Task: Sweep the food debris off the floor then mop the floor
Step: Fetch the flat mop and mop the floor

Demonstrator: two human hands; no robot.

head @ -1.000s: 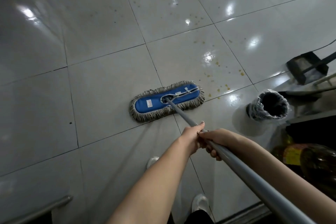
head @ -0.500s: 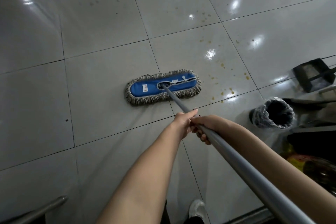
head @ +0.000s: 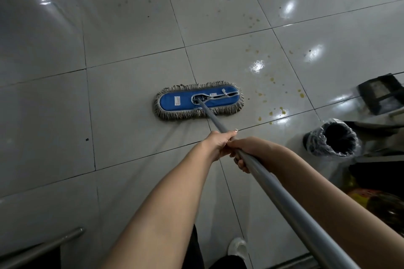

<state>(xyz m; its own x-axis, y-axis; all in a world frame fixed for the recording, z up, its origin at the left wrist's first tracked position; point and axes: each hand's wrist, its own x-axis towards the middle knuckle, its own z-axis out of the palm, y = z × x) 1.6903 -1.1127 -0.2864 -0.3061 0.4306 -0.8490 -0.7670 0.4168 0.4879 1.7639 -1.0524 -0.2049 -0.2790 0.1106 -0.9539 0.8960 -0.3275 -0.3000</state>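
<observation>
A flat blue mop head [head: 197, 100] with a grey fringe lies on the pale tiled floor [head: 122, 85] ahead of me. Its grey metal handle [head: 282, 199] runs back toward my lower right. My left hand [head: 220, 141] grips the handle in front, and my right hand [head: 247, 152] grips it just behind, the two touching. Yellowish food spots [head: 282, 111] dot the tiles to the right of the mop head, and fainter specks [head: 251, 20] lie farther off.
A small bin lined with a clear bag [head: 332, 136] stands at the right. Behind it sits a dark dustpan [head: 380, 96]. Dark furniture and a yellow object [head: 360, 194] fill the lower right. A metal bar [head: 41, 247] crosses the lower left. My white shoe [head: 238, 247] shows below.
The mop head has slid forward over the tiles and slightly left, away from the spots, and turned more level. Both hands keep their grip on the handle.
</observation>
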